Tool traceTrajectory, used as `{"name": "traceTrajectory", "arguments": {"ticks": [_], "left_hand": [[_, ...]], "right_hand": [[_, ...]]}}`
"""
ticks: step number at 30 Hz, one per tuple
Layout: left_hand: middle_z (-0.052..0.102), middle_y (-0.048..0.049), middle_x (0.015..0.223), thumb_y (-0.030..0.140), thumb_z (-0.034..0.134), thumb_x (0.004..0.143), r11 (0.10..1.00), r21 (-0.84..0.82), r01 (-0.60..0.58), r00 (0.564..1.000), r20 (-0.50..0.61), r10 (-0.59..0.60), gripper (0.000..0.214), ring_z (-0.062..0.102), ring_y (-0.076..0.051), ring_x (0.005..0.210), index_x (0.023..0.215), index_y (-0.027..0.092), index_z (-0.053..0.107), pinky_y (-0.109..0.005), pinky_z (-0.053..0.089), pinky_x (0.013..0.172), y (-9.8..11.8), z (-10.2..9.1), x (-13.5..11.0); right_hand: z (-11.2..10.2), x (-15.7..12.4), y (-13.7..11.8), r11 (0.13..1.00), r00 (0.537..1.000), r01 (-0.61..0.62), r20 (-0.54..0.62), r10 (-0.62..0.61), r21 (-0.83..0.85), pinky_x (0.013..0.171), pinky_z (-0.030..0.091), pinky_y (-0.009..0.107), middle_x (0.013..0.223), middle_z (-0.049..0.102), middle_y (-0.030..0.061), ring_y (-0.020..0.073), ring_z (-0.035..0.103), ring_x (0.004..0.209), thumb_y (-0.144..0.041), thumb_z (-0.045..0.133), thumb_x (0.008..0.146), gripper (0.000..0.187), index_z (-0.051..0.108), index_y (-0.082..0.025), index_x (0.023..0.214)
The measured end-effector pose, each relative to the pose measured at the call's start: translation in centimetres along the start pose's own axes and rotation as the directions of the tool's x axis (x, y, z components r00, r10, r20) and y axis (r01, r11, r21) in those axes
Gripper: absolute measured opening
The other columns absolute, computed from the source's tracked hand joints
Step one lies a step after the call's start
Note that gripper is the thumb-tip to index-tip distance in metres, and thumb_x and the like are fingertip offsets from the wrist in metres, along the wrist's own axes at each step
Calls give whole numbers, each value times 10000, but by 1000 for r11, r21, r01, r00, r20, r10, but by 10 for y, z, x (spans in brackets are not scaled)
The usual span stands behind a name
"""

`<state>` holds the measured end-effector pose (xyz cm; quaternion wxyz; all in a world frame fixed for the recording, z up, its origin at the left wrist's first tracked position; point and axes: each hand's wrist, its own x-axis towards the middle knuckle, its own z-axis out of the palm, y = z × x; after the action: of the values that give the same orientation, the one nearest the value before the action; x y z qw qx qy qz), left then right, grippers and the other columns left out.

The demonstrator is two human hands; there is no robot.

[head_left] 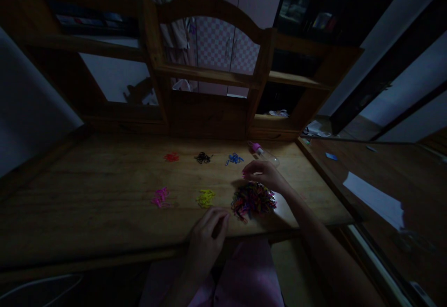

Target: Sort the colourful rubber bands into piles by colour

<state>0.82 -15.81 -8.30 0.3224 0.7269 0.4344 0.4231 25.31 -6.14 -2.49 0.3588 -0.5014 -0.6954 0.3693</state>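
Note:
A mixed heap of small, multicoloured, looped clips (256, 200) lies at the front right of the wooden desk (115, 176). Just above its far edge is my right hand (263, 174), its thumb and fingertips pinched together; whatever they hold is too small and dark to name. My left hand (207, 232) rests at the desk's front edge, fingers curled and tips close to the thumb. Beyond it lies a yellow pile (206, 198) of these pieces, with a pink pile (161, 197) farther left. Red (171, 157), black (203, 157) and blue (234, 159) piles form a row behind.
A clear bottle with a pink cap (267, 154) lies behind my right hand. A wooden shelf unit (209, 114) rises along the desk's back. On the brown surface to the right are white paper sheets (375, 200) and a small blue card (331, 156).

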Motion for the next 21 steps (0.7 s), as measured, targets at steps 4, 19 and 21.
{"name": "traceTrajectory", "arguments": {"ticks": [4,19,21], "left_hand": [[634,-4,973,233,508,930,1000,-18,16,1000,11,-16,103,608,-141,947,947,241,610,-243,446,873,2,-1,1],[638,-12,977,256,497,936,998,-21,66,998,7,-66,125,608,-151,956,949,241,620,-256,458,867,5,-5,0],[640,-10,980,254,494,937,998,-21,64,998,2,-64,128,609,-151,958,951,244,621,-257,458,871,6,-5,1]], "right_hand": [[-1,8,8,977,994,-109,-7,112,186,734,549,309,874,714,73,182,686,798,-350,745,719,303,682,-145,933],[8,79,43,980,962,1,-267,-55,-197,654,509,258,804,718,48,169,671,721,-276,696,730,132,692,-180,820],[11,84,43,968,961,8,-267,-77,-252,629,492,243,781,716,42,165,665,699,-255,683,737,101,696,-184,807]]}}
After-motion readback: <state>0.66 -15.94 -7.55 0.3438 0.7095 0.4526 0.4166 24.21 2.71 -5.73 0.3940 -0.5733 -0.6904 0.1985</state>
